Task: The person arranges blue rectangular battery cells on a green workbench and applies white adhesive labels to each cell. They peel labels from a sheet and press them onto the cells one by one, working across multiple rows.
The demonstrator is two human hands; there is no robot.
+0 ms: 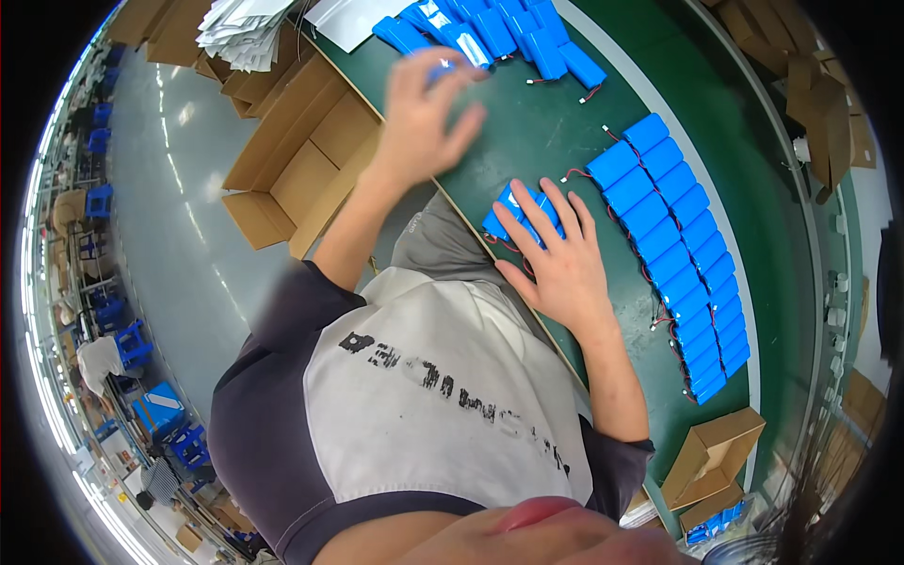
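The right hand (563, 273) lay palm down with its fingers spread apart over a few blue packs (513, 200) near the edge of the green table (556, 132). These packs sat beneath its fingertips and were not gripped; at least two showed, the rest being covered. The left hand (419, 122) was blurred, its fingers bent and thumb apart, just beside the heap (494, 33). One blue pack (439, 68) showed at its fingers, but whether they had hold of it could not be told.

Two rows of packs stood side by side to the right of the right hand: an inner row (658, 240) and an outer row (700, 229), each roughly eleven long, the far ends too tight to count surely. The heap held about a dozen, overlapping. One large carton (306, 165) stood left of the table; one small carton (706, 461) lay at lower right.
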